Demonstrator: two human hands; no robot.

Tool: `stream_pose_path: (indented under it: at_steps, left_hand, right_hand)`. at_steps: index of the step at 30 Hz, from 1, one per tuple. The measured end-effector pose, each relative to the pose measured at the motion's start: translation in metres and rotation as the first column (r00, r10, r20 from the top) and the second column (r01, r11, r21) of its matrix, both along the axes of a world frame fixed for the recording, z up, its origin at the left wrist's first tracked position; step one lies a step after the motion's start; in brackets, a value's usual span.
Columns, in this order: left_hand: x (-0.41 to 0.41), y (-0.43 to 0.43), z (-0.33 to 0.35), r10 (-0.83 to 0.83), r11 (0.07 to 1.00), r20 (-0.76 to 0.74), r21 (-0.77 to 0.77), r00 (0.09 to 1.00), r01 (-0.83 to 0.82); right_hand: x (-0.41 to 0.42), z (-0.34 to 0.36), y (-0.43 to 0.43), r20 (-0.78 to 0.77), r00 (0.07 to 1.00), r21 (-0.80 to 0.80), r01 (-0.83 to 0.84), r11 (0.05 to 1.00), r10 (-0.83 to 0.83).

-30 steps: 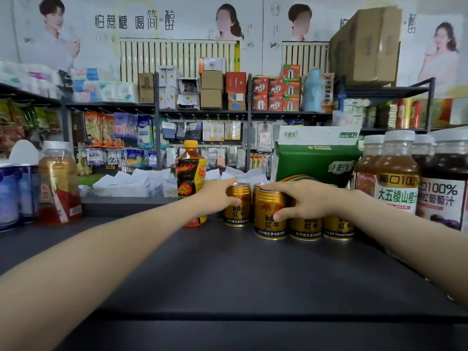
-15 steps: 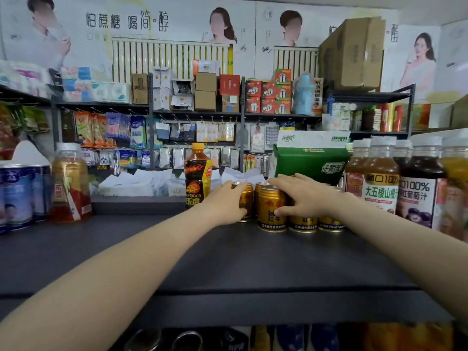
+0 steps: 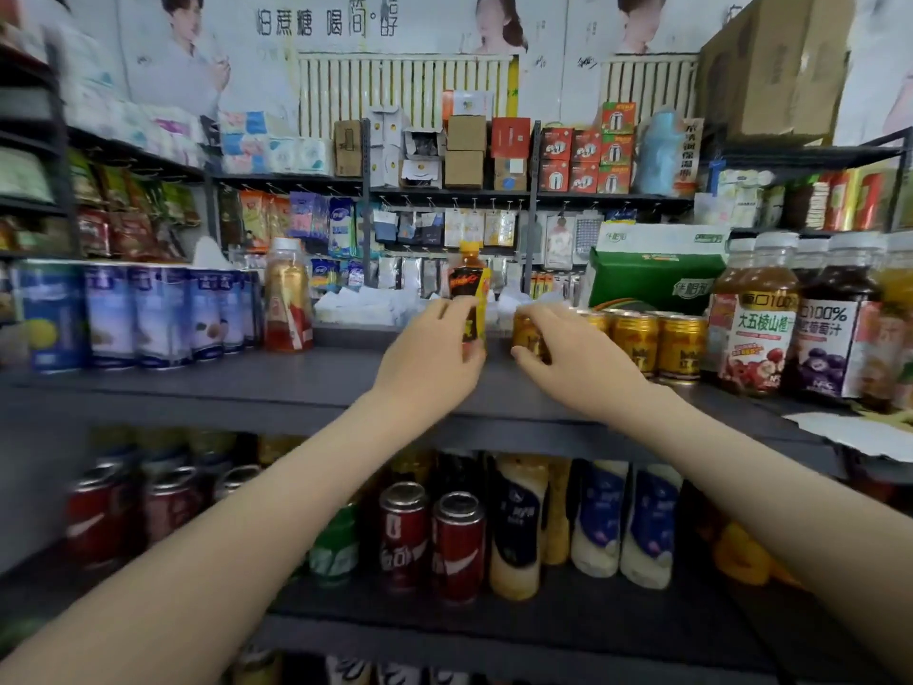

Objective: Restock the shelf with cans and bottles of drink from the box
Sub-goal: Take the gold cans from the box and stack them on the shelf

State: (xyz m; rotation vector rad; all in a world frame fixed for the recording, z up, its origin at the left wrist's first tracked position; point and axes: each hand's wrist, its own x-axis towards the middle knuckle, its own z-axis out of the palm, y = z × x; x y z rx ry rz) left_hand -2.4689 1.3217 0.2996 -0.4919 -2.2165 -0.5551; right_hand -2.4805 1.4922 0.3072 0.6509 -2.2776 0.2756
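Our left hand (image 3: 430, 360) fingers curl round the dark plastic bottle with an orange cap (image 3: 468, 281). Our right hand (image 3: 573, 358) fingers clamp the gold metal can (image 3: 526, 333) just beside them, over the dark grey shelf (image 3: 296, 383). We risk tipping the tall bottle if the two collide.

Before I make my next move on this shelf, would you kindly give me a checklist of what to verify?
1. Left hand holding the orange-capped bottle: ok, fingers and thumb curl round its lower part.
2. Right hand holding the gold can: ok, fingers wrap it.
3. Orange-capped bottle upright: ok.
4. Gold can seated flat on the shelf: cannot tell, it is blurred and partly covered.
5. Free space left of the bottle: ok, bare shelf up to the white-capped bottle.
6. Row of gold cans standing upright: ok.
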Motion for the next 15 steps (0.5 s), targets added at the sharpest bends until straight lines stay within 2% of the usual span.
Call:
stream_pose_path:
  at_steps: [4,8,12,15]
  left_hand:
    - [0.086,-0.036,-0.050,0.110,0.993,-0.006,0.044,0.994,-0.109]
    - [0.171,-0.084,-0.122,0.281,0.958,0.090,0.037,0.955,-0.285]
    - [0.250,-0.141,-0.192,0.457,0.887,0.241,-0.045,0.856,-0.460]
    - [0.304,-0.182,-0.233,0.558,0.811,0.370,-0.052,0.743,-0.583]
  right_hand:
    - [0.059,-0.040,-0.046,-0.022,0.981,-0.006,-0.192,0.981,0.191]
    - [0.123,-0.099,-0.098,-0.050,0.928,0.064,-0.366,0.928,0.370]
    - [0.177,-0.171,-0.163,0.080,0.855,0.087,-0.517,0.851,0.512]
    - [0.209,-0.224,-0.217,0.212,0.784,0.088,-0.609,0.788,0.583]
